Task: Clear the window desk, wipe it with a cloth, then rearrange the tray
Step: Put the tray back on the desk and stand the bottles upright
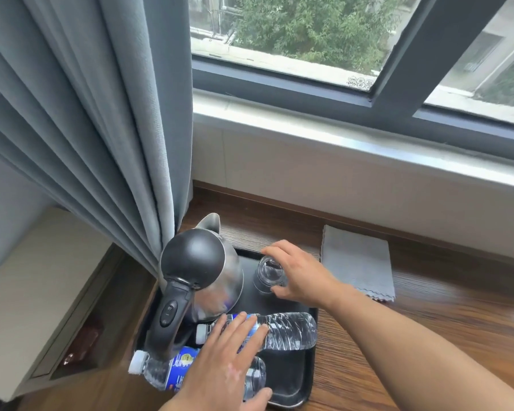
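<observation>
At far left I note a grey curtain (86, 129) hanging in folds down to the back left corner of the wooden worktop (428, 307). Just beside its hem stands a steel kettle (196, 262) with a black lid and handle, upright on the left part of a black tray (288, 378). The tray sits on the worktop's left end. Two clear water bottles lie on their sides on the tray, caps pointing left: the near bottle (158, 369), with a blue label, lies at the tray's front edge under the kettle handle, and the far bottle (291, 330) lies just behind it. The left hand (223, 363) lies across the near bottle. Its fingers (238, 324) are straight and slightly spread, and their tips rest on the far bottle; the thumb lies along the near bottle's right end. To the right of the kettle a clear glass (269, 272) stands on the back part of the tray. The right hand (303, 274) grips this glass, fingers (275, 249) curved round its far side and thumb on its near side. Further right a folded grey cloth (358, 262) lies flat on the worktop, just beside the tray and apart from it. Behind runs a pale window sill (339, 134) below a dark-framed window (309, 40).
</observation>
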A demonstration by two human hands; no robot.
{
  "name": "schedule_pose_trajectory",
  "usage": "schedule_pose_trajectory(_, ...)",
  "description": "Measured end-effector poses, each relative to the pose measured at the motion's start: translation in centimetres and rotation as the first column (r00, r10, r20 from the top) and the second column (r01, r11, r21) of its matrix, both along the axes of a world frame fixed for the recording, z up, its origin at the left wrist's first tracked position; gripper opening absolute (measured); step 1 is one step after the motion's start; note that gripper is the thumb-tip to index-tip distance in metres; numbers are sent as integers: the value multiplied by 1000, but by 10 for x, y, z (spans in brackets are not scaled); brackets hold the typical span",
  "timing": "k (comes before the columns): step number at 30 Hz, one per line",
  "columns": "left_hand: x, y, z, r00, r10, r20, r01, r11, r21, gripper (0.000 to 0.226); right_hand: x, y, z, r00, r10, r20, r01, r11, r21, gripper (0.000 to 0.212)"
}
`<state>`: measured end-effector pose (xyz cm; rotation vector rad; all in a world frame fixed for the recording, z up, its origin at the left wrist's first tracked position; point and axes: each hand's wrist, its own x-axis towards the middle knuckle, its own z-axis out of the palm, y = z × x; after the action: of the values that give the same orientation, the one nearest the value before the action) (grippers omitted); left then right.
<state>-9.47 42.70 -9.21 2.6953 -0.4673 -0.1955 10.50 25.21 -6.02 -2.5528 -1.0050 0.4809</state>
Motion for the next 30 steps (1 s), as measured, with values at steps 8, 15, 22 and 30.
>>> schedule_pose_trajectory(8, -2, -1, 0, 999, -5, 40, 5, 1000, -2, 93, -8, -1, 4, 998, -43, 40, 45, 998, -35, 97)
schedule_pose_trajectory(15, -25, 6, 25, 988, 62, 139, -45, 991, -127, 85, -54, -43, 35, 955, -270, 126, 245, 953, 179, 64)
schedule_pose_trajectory(22, -93, 51, 43, 838, 520, 164, -485, 848, -212, 64, -137, -54, 14, 988, -152, 11, 152, 979, -136, 79)
schedule_pose_trajectory(30, -90, 89, 34, 403, 856, -324, -911, 409, -53, 103, -133, -38, -15, 981, -132, 140, 163, 956, -244, 78)
